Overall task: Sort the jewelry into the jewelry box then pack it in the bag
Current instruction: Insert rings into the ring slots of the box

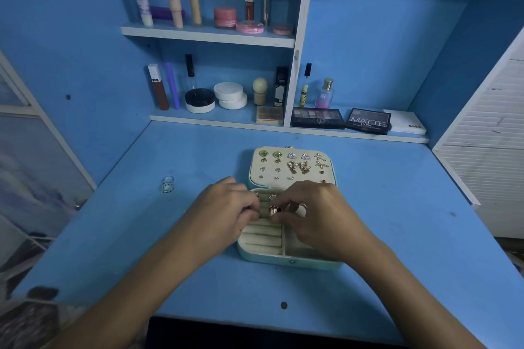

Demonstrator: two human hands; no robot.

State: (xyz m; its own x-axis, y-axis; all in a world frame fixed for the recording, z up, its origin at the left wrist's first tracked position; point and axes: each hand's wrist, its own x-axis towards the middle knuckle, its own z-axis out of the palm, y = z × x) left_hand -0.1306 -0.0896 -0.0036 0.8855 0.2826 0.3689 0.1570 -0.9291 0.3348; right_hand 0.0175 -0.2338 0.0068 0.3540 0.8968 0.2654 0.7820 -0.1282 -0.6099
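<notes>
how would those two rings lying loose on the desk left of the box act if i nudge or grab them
The rings look small and thin, so probably very light and apt to skid on the smooth blue desk. Being round bands, they might roll if tipped on edge. They lie close together, so fingers would likely need a careful pinch to take one alone.
</notes>
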